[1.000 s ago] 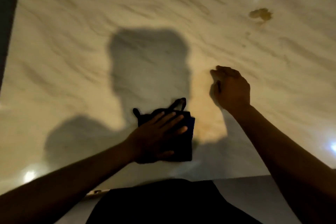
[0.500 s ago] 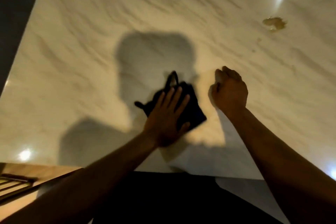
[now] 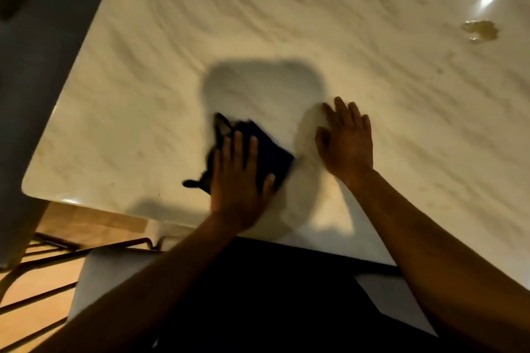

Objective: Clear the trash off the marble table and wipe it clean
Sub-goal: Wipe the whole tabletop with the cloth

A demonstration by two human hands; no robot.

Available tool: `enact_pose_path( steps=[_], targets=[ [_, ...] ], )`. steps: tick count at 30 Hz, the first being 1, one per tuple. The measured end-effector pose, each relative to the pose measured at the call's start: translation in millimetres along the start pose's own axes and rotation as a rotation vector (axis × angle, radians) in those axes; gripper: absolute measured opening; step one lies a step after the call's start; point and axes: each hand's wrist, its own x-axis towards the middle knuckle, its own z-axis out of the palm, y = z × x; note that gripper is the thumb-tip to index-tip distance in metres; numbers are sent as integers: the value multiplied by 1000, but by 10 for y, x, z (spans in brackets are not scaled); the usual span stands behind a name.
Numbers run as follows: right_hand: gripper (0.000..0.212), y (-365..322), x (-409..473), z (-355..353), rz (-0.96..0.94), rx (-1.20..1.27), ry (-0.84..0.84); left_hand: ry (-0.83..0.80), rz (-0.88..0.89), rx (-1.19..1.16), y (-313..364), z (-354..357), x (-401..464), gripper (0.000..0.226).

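Our left hand (image 3: 239,175) presses flat, fingers apart, on the dark cloth (image 3: 266,149) near the table (image 3: 143,80) edge; our right hand (image 3: 345,142) rests open. The spill (image 3: 480,31) lies far right, nearer the right hand.

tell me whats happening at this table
A person is wiping a marble table. The left hand presses flat on a dark cloth near the table's front edge, while the right hand rests open on the marble beside it. A brownish spill sits farther out to the right, not yet wiped.
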Motion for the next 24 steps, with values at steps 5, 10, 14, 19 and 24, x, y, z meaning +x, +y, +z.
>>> enact_pose_path(
  steps=[5, 10, 14, 19, 24],
  targets=[
    [56, 22, -6, 3, -9, -7, -12, -75, 249, -29, 425, 140, -494, 83],
    [60, 167, -24, 6, -76, -60, -9, -6, 170, 42, -243, 42, 84, 80],
    [62, 169, -7, -26, -76, -56, -12, -31, -96, 93, -763, -172, 803, 79],
    [61, 133, 79, -40, -54, 33, 34, -7, -16, 33, -67, -49, 687, 80],
    [59, 342, 309, -155, -1, -69, 81, -135, 299, 34, 148, -54, 569, 80]
  ],
)
